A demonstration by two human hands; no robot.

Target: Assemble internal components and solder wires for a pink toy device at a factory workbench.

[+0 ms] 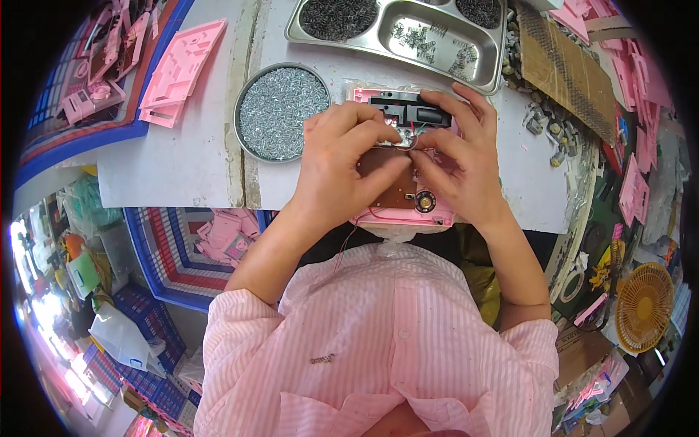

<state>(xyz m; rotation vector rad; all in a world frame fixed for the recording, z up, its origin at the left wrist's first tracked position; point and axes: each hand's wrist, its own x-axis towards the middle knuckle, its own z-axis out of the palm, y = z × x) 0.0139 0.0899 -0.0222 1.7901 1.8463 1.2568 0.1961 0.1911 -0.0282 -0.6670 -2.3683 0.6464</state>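
Observation:
In front of me lies a pink plastic housing (397,218) with a brown circuit board (389,206), a black mechanism (426,116) and a small round part with a black rim (425,202). Over the middle of it, my left hand (342,156) has its fingers closed at the metal part (397,137) beside the black mechanism; what they hold is hidden. My right hand (466,149) pinches with thumb and forefinger at a thin wire (416,134) there, its other fingers bent over the mechanism. Red wires (378,216) trail from the housing's near left.
A round tray of small metal pieces (282,109) stands left of the housing. Behind is a steel compartment tray (437,44) with springs. Pink panels (182,73) lie at left by a blue crate (142,127). Small metal parts (557,131) and cardboard (568,73) are at right.

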